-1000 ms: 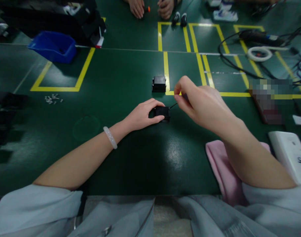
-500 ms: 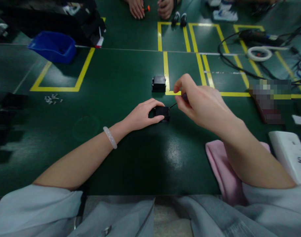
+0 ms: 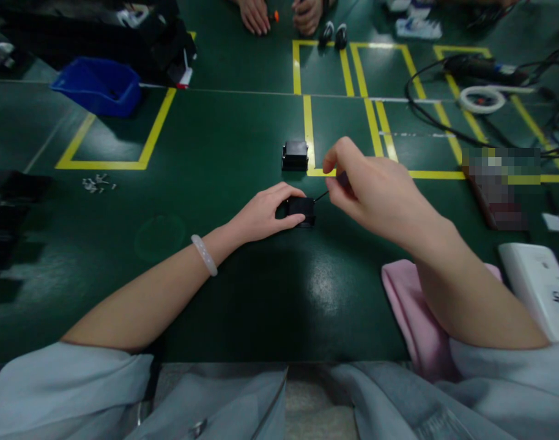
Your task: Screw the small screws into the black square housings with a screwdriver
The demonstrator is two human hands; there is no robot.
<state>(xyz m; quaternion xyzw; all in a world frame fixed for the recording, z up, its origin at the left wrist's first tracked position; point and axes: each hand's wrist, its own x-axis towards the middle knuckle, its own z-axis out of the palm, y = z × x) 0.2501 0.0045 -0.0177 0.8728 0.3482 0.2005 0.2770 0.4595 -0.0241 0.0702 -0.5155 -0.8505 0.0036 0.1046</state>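
My left hand [image 3: 273, 212] is closed around a small black box-shaped part [image 3: 301, 209], holding it down on the green table. In my right hand [image 3: 369, 186] is a screwdriver [image 3: 322, 196]; its handle is mostly hidden by the fingers. The thin dark shaft slopes down to the left, and its tip meets the upper right corner of the black part. A second, similar black part [image 3: 295, 155] stands a short way beyond my left hand. Several small silvery screws [image 3: 96, 183] lie loose on the table to the left.
A blue bin [image 3: 100, 88] stands far left beside dark equipment. At the right are a phone-like object [image 3: 495, 201], a white power strip [image 3: 539, 290], a pink cloth [image 3: 410, 305] and black cables [image 3: 414, 91]. Another person's hands [image 3: 307, 15] rest at the far edge.
Both hands keep nearly the same places on the black part and the screwdriver. My right hand and wrist have shifted only very slightly.
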